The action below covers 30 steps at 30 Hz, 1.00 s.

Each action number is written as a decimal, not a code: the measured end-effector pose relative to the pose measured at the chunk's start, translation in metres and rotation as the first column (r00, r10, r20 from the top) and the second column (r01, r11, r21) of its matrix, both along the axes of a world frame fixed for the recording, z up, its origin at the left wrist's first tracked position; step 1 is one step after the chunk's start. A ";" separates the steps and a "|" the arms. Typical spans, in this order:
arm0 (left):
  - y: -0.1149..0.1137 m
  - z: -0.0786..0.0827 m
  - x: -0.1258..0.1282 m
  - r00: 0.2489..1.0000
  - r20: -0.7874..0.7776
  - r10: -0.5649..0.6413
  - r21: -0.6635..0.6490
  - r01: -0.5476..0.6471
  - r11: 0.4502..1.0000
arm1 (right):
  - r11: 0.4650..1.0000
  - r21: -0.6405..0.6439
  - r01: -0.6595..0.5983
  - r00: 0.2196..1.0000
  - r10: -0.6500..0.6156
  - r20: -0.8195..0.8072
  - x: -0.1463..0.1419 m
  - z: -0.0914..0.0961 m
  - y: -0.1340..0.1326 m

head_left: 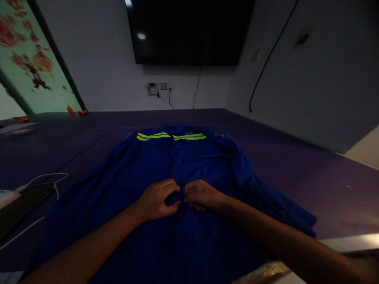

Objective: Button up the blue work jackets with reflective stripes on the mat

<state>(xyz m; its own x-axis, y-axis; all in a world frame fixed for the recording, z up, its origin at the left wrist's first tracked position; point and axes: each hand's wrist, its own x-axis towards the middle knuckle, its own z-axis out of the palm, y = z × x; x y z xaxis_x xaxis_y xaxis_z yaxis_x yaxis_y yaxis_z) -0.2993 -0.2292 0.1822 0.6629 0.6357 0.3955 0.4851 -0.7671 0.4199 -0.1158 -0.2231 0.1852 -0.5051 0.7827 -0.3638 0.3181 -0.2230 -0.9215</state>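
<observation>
A blue work shirt with yellow-green reflective stripes lies spread out on the dark purple surface, collar end away from me. My left hand and my right hand meet at the shirt's front placket in the middle. Each hand's fingers are curled and pinch the blue cloth there, thumbs touching the fabric edges. What sits between the fingertips, such as a button, is too dark to make out.
A white cable and a dark flat device lie at the left edge. A black screen hangs on the far wall above a power outlet. A pale ledge runs along the near right.
</observation>
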 end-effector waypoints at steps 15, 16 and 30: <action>-0.003 -0.009 0.003 1.000 0.016 0.010 0.216 -0.013 0.976 | 1.000 0.013 -0.003 0.998 0.004 -0.063 0.002 -0.005 0.001; -0.002 -0.009 0.004 1.000 0.021 0.006 0.220 -0.010 0.975 | 1.000 0.012 0.004 0.998 -0.003 -0.064 0.002 -0.004 0.001; -0.001 -0.008 0.005 0.998 0.059 0.014 0.188 -0.025 0.982 | 0.998 -0.002 0.069 0.994 -0.069 -0.084 0.001 -0.006 0.001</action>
<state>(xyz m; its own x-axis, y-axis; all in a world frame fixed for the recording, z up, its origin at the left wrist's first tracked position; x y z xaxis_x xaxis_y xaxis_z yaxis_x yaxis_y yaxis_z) -0.2948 -0.2298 0.1745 0.6238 0.5585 0.5468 0.4801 -0.8259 0.2958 -0.1150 -0.2220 0.1793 -0.4786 0.8172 -0.3212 0.2230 -0.2406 -0.9446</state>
